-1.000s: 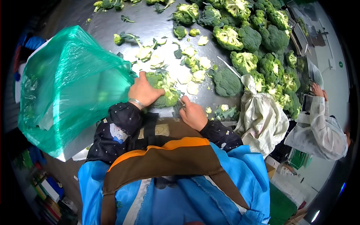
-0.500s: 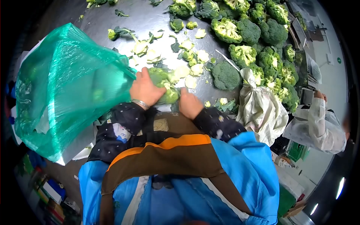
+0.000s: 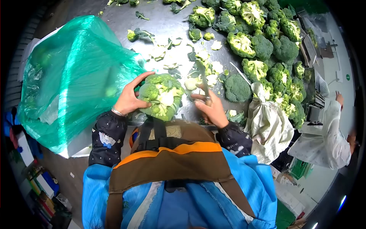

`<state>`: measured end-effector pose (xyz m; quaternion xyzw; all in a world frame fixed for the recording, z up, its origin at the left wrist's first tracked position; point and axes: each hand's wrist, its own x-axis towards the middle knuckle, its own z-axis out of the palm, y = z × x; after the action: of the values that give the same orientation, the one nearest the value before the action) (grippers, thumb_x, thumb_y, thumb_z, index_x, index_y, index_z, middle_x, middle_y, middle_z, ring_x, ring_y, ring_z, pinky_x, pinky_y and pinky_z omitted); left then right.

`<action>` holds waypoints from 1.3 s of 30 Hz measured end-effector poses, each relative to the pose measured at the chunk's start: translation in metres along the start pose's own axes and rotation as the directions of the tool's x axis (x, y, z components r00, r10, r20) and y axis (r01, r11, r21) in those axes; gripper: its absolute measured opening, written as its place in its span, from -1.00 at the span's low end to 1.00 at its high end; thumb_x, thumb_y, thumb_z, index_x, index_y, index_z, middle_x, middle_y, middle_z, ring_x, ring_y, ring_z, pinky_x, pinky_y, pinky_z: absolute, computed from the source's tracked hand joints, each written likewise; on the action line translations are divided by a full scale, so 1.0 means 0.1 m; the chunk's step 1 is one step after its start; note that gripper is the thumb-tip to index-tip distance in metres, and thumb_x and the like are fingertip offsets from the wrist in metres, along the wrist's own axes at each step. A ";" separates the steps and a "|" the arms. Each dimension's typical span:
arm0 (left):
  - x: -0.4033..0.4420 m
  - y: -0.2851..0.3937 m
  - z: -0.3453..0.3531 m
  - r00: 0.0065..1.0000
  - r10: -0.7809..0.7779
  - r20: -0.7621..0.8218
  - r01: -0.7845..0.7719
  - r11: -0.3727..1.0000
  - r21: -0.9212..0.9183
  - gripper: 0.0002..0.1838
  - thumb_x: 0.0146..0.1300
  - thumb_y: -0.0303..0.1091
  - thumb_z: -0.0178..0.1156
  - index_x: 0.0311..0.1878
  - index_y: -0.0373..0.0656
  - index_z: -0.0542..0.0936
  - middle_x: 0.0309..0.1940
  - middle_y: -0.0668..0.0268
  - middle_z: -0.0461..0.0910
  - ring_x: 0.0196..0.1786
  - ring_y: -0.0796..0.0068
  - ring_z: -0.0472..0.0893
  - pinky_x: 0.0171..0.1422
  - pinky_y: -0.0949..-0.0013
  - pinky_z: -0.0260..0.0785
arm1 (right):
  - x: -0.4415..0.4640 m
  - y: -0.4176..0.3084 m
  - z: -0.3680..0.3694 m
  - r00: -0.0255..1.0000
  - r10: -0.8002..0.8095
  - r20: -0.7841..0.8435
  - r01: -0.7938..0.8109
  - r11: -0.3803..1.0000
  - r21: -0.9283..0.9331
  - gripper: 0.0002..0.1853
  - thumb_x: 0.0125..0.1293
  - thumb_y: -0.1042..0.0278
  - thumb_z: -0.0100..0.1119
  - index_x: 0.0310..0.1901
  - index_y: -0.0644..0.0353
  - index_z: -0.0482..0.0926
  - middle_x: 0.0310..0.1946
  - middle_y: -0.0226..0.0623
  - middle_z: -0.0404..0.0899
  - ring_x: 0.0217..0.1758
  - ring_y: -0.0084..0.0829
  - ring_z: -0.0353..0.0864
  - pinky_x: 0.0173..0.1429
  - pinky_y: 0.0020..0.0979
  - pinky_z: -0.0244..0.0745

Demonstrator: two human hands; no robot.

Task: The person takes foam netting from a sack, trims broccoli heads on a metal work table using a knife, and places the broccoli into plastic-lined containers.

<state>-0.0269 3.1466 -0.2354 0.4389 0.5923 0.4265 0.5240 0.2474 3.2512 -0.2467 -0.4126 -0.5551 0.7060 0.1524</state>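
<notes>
Fingers of L hand (image 3: 129, 98) spread & curled round broccoli head (image 3: 164, 95): thumb on near-left side, forefinger over far-left edge, grip firm-looking, palm mostly out of sight. Fingers of R hand (image 3: 214, 110) closed on knife (image 3: 203, 76); handle mostly hidden in fist, blade blurred, pointing far, clear of broccoli.

Head view (only one): held broccoli is centre-left at near edge of metal table (image 3: 164, 23), betw. the hands, pale stalk side turned up & toward R. Whether it rests on table or is lifted: can't tell. Green bag (image 3: 76, 84) just beside L hand, to left. Pale trimmings (image 3: 192, 83) lie beyond & right of held head; one loose crown (image 3: 237, 88) right of R hand. Broccoli pile (image 3: 263, 47) far right, white sack (image 3: 268, 124) near right. Co-worker's sleeve (image 3: 331, 124) at far-right edge of view.

Handling (est.): prob. light to moderate wt., stiff stalk, firm crown but florets brittle, apt to snap/crumble if squeezed; cut faces maybe damp, a bit slick. Best hold: wide cupped grip low round crown or on stalk branches, fingertips off blade side.
</notes>
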 end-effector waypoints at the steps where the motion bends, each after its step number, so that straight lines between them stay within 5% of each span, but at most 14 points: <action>1: 0.03 0.09 0.01 1.000 0.000 0.028 0.001 1.000 -0.015 -0.11 -0.26 -0.61 0.32 0.32 -0.08 0.33 0.22 0.25 0.37 0.24 0.44 0.36 0.30 0.35 0.25 | 0.08 0.02 0.06 0.995 0.047 0.092 -0.061 0.984 0.167 -0.47 0.23 0.35 0.25 0.21 0.14 0.29 -0.38 -0.29 0.58 -0.50 -0.67 0.45 -0.56 -0.56 0.35; 3: 0.07 0.15 0.10 0.996 0.062 -0.069 -0.064 0.998 -0.022 -0.02 -0.24 -0.57 0.40 0.38 -0.08 0.22 0.23 0.26 0.35 0.24 0.38 0.36 0.33 0.34 0.21 | 0.22 0.08 0.19 0.937 0.114 0.330 -0.279 0.812 0.513 -0.47 0.26 0.32 0.25 0.20 0.16 0.24 -0.49 -0.43 0.46 -0.69 -0.71 0.32 -0.71 -0.60 0.23; 6: 0.07 -0.09 0.36 0.935 0.174 -0.310 -0.203 0.977 -0.062 0.03 -0.15 -0.48 0.46 0.41 -0.11 0.08 0.22 0.17 0.33 0.22 0.34 0.36 0.32 0.33 0.20 | 0.26 0.14 0.40 0.951 0.159 0.267 -0.286 0.784 0.551 -0.54 0.29 0.29 0.22 0.12 0.17 0.26 -0.62 -0.53 0.29 -0.80 -0.71 0.16 -0.78 -0.57 0.14; 8: 0.04 -0.15 0.40 0.956 -0.092 -0.280 -0.063 0.863 -0.501 -0.11 -0.08 -0.49 0.40 0.36 -0.16 0.17 0.17 0.15 0.37 0.19 0.38 0.38 0.27 0.34 0.25 | 0.28 0.24 0.36 0.933 0.206 0.296 -0.342 0.767 0.542 -0.60 0.28 0.31 0.23 0.06 0.24 0.34 -0.57 -0.49 0.39 -0.73 -0.64 0.33 -0.68 -0.52 0.30; 9: 0.02 -0.18 0.37 0.948 -0.205 -0.243 0.024 0.809 -0.588 -0.17 -0.09 -0.52 0.36 0.32 -0.17 0.24 0.15 0.17 0.39 0.18 0.41 0.40 0.25 0.36 0.27 | 0.29 0.30 0.30 0.984 0.082 0.160 -0.129 0.942 0.309 -0.63 0.24 0.34 0.24 0.02 0.24 0.39 -0.53 -0.44 0.45 -0.67 -0.56 0.41 -0.61 -0.48 0.36; 11: 0.03 -0.19 0.28 0.970 -0.151 -0.190 0.071 0.925 -0.373 -0.25 -0.12 -0.49 0.32 0.25 -0.10 0.35 0.08 0.19 0.44 0.12 0.38 0.46 0.18 0.35 0.32 | 0.23 0.41 0.18 0.967 -0.255 0.017 0.250 0.928 -0.276 -0.69 0.18 0.40 0.27 -0.05 0.24 0.48 -0.45 -0.33 0.56 -0.55 -0.40 0.56 -0.47 -0.41 0.48; 13: 0.00 -0.17 0.30 0.971 -0.113 -0.211 0.109 0.994 -0.030 -0.32 -0.15 -0.44 0.29 0.18 -0.02 0.43 0.01 0.19 0.48 0.06 0.31 0.50 0.12 0.33 0.36 | 0.10 0.28 -0.17 0.796 -0.559 0.232 0.538 0.477 -0.695 -0.70 0.01 0.51 0.27 -0.15 0.17 0.58 -0.29 -0.22 0.64 -0.32 -0.21 0.65 -0.27 -0.33 0.53; 15: 0.01 -0.13 0.43 0.954 -0.028 -0.298 0.156 0.896 0.416 -0.37 -0.18 -0.36 0.28 0.12 0.06 0.50 -0.07 0.18 0.50 -0.02 0.21 0.54 0.06 0.29 0.39 | -0.08 0.13 -0.34 0.858 -0.411 0.308 0.474 0.403 -0.783 -0.67 -0.11 0.61 0.16 -0.22 0.09 0.57 -0.34 -0.30 0.61 -0.37 -0.13 0.60 -0.36 -0.24 0.50; 23: 0.04 -0.17 0.49 0.942 -0.094 -0.321 0.235 0.868 0.437 -0.38 -0.15 -0.25 0.30 0.13 0.13 0.51 -0.14 0.15 0.47 -0.13 0.13 0.54 0.00 0.25 0.40 | -0.16 0.19 -0.20 0.918 -0.292 0.268 0.318 0.141 -0.938 -0.87 -0.03 0.53 0.06 -0.40 0.10 0.47 -0.45 -0.15 0.55 -0.47 -0.07 0.56 -0.43 -0.13 0.44; 27: -0.02 -0.32 0.43 0.940 -0.059 -0.335 0.150 0.956 0.253 -0.35 -0.17 -0.35 0.30 0.16 0.06 0.52 -0.13 0.16 0.48 -0.19 0.26 0.54 0.00 0.33 0.40 | -0.11 0.28 -0.49 0.952 -0.301 0.058 0.124 0.204 -0.971 -0.82 -0.03 0.53 0.08 -0.32 0.18 0.52 -0.47 -0.07 0.58 -0.42 -0.02 0.58 -0.38 -0.11 0.45; 32: -0.06 -0.15 0.33 0.939 -0.081 -0.335 0.026 0.986 -0.167 -0.29 -0.18 -0.52 0.23 0.22 -0.08 0.48 -0.07 0.15 0.48 -0.09 0.32 0.53 0.11 0.39 0.36 | -0.10 0.31 -0.33 0.955 -0.275 -0.112 0.219 0.908 -0.358 -0.70 0.10 0.57 0.09 -0.09 0.20 0.57 -0.45 -0.29 0.65 -0.55 -0.53 0.53 -0.41 -0.43 0.43; 33: -0.03 -0.07 0.35 0.927 0.000 -0.375 -0.016 0.999 -0.041 -0.29 -0.18 -0.52 0.23 0.22 -0.07 0.48 -0.06 0.15 0.47 -0.07 0.32 0.53 0.12 0.39 0.36 | -0.07 0.20 -0.16 0.950 -0.269 -0.159 0.205 0.920 -0.335 -0.70 0.15 0.51 0.15 -0.04 0.20 0.57 -0.41 -0.39 0.65 -0.48 -0.71 0.42 -0.36 -0.54 0.39; 36: 0.03 0.08 0.48 0.870 0.218 -0.442 -0.072 0.944 0.323 -0.28 -0.20 -0.51 0.21 0.21 -0.05 0.49 -0.03 0.14 0.46 0.03 0.28 0.50 0.18 0.35 0.34 | 0.02 -0.20 0.20 0.747 -0.665 -0.010 0.523 0.598 -0.608 -0.41 0.03 0.38 0.37 0.15 0.17 0.42 -0.12 -0.14 0.54 -0.09 -0.22 0.59 -0.03 -0.38 0.49; 39: 0.08 0.04 0.61 0.849 0.328 -0.415 -0.114 0.880 0.462 -0.29 -0.23 -0.49 0.27 0.17 -0.01 0.54 -0.05 0.14 0.46 0.02 0.26 0.52 0.17 0.32 0.36 | 0.26 -0.46 0.49 0.731 -0.679 0.072 0.598 0.586 -0.547 -0.41 -0.06 0.36 0.42 0.08 0.17 0.45 -0.17 -0.15 0.51 -0.09 -0.14 0.55 -0.05 -0.31 0.47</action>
<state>0.0339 3.1585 -0.2388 0.4879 0.7252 0.4432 0.1990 0.1834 3.2525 -0.2132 -0.2600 -0.8269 0.3871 0.3143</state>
